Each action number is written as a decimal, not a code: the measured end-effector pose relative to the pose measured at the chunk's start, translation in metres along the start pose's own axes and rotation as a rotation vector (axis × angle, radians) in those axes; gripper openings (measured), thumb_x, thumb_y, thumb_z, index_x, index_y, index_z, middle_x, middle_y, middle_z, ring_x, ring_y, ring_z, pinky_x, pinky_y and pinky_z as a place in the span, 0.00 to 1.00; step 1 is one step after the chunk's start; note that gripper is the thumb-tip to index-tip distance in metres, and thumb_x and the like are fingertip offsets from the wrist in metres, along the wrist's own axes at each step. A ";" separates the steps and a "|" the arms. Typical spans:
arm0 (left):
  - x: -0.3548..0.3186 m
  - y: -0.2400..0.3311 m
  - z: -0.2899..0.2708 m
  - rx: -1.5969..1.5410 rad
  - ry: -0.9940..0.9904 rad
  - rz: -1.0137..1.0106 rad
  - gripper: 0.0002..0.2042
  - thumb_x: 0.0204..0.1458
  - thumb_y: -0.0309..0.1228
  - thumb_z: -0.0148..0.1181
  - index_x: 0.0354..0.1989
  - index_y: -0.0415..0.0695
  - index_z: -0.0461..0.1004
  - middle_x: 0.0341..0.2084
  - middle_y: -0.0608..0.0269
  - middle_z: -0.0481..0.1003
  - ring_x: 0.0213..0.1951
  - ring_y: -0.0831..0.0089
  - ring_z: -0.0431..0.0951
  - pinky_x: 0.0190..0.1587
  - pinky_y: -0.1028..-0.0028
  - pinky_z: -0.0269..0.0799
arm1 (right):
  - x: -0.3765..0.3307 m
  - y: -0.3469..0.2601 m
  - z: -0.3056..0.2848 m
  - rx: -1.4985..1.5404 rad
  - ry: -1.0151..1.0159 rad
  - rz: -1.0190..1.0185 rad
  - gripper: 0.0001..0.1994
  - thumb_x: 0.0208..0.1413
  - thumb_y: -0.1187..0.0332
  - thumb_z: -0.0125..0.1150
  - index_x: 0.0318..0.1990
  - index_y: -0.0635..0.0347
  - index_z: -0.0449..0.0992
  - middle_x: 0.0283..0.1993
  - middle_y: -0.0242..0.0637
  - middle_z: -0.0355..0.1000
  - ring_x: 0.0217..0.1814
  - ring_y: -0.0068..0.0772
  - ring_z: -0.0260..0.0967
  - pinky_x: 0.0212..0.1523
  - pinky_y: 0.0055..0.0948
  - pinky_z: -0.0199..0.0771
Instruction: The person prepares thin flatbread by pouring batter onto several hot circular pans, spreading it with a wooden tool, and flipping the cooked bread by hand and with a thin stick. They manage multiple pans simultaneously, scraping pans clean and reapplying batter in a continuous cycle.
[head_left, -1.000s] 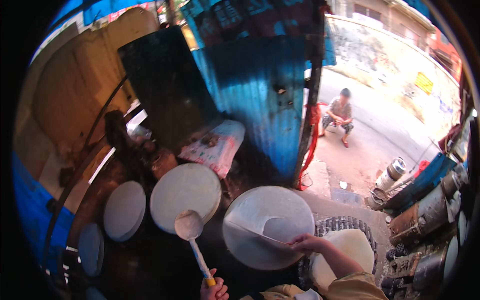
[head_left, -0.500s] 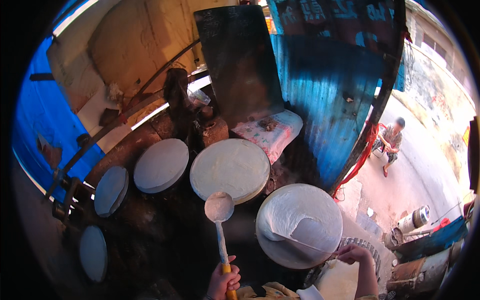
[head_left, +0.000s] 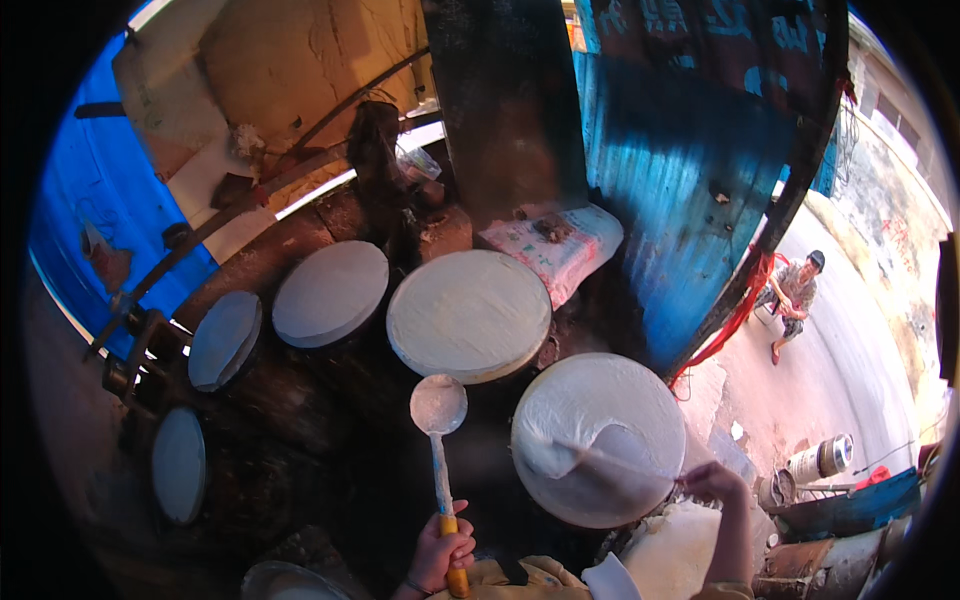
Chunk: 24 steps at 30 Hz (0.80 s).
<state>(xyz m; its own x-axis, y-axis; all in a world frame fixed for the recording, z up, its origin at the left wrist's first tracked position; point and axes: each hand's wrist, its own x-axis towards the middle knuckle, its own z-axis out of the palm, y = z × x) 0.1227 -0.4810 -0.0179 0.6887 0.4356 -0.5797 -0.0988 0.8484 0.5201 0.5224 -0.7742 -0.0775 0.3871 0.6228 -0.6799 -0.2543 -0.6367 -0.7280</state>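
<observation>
Blue wall (head_left: 690, 210) rises far beyond round pans (head_left: 505, 368).
Left fingers (head_left: 462, 545) wrap a ladle (head_left: 441, 478) near the centre; right fingers (head_left: 697, 484) pinch a blurred stick (head_left: 632, 467) over white paste (head_left: 562, 412) on the right pan (head_left: 565, 495).

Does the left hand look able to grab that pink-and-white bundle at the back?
Probably not: the left hand grips the ladle, and the bundle lies past a large pale disc.

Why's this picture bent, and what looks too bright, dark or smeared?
In the head view, fisheye bends the road; head view again, daylight bleaches it while shadow darkens space among the round griddles; also head view, the thin stick in the right hand blurs, probably from motion.
</observation>
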 end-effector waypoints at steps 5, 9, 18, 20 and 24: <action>0.012 -0.011 0.011 -0.064 -0.007 -0.039 0.23 0.45 0.15 0.46 0.52 0.47 0.63 0.25 0.66 0.63 0.17 0.84 0.59 0.18 0.85 0.59 | 0.053 -0.036 0.068 0.152 -0.067 -0.008 0.12 0.43 0.73 0.65 0.39 0.60 0.77 0.16 0.25 0.64 0.12 0.14 0.55 0.12 0.17 0.51; 0.004 -0.010 0.009 -0.009 0.005 -0.042 0.21 0.48 0.17 0.46 0.52 0.48 0.63 0.22 0.68 0.62 0.17 0.85 0.59 0.18 0.85 0.59 | 0.007 0.029 0.038 0.144 -0.159 0.149 0.11 0.44 0.76 0.63 0.38 0.59 0.78 0.15 0.23 0.63 0.13 0.13 0.53 0.12 0.16 0.47; -0.020 -0.009 -0.004 0.041 -0.026 -0.001 0.15 0.54 0.25 0.49 0.51 0.50 0.63 0.19 0.73 0.58 0.15 0.87 0.55 0.15 0.88 0.52 | -0.005 0.033 0.099 0.415 0.075 0.001 0.10 0.46 0.77 0.60 0.39 0.61 0.75 0.17 0.28 0.64 0.11 0.16 0.54 0.10 0.19 0.47; -0.034 -0.007 -0.019 0.062 -0.046 0.020 0.15 0.54 0.26 0.49 0.51 0.49 0.63 0.19 0.73 0.58 0.15 0.87 0.55 0.15 0.88 0.52 | -0.012 0.037 0.118 0.418 0.013 0.010 0.11 0.47 0.75 0.60 0.41 0.61 0.75 0.18 0.27 0.64 0.13 0.16 0.55 0.11 0.18 0.49; -0.063 -0.005 -0.061 0.057 -0.029 0.032 0.16 0.53 0.24 0.49 0.51 0.49 0.63 0.20 0.73 0.58 0.16 0.87 0.55 0.15 0.88 0.52 | -0.005 0.016 0.199 0.621 -0.107 -0.193 0.16 0.52 0.69 0.56 0.49 0.57 0.70 0.20 0.24 0.60 0.16 0.16 0.54 0.14 0.15 0.52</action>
<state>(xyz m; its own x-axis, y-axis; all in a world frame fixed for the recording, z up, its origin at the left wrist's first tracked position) 0.0358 -0.4941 -0.0219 0.7065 0.4527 -0.5441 -0.0804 0.8151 0.5738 0.3401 -0.6971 -0.1035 0.3948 0.7618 -0.5136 -0.6659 -0.1479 -0.7312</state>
